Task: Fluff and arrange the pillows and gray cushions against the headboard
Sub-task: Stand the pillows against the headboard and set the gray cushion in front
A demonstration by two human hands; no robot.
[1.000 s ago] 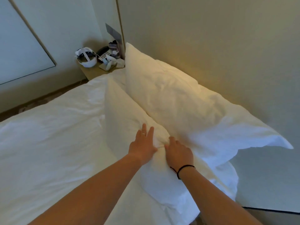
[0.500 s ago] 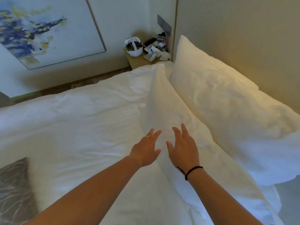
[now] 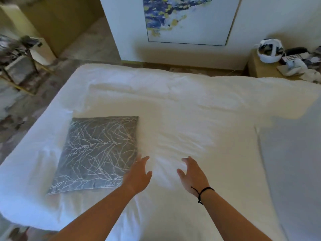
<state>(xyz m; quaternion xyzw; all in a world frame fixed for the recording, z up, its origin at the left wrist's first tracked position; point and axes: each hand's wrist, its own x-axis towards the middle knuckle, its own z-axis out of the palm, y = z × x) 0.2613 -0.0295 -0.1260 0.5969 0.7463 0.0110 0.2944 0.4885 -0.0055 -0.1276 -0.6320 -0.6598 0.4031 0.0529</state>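
Head view: my left hand point(image 3: 138, 176) and right hand point(image 3: 192, 174) hover over the white bed point(image 3: 191, 119), fingers spread and relaxed, holding nothing. The gray cushion point(image 3: 97, 152) lies flat on the covers to my left, its near right edge just beside my left fingertips. It is roughly square, with no long axis to line up on. My left hand is clearly nearer; I judge the right must cross over to help lift it.
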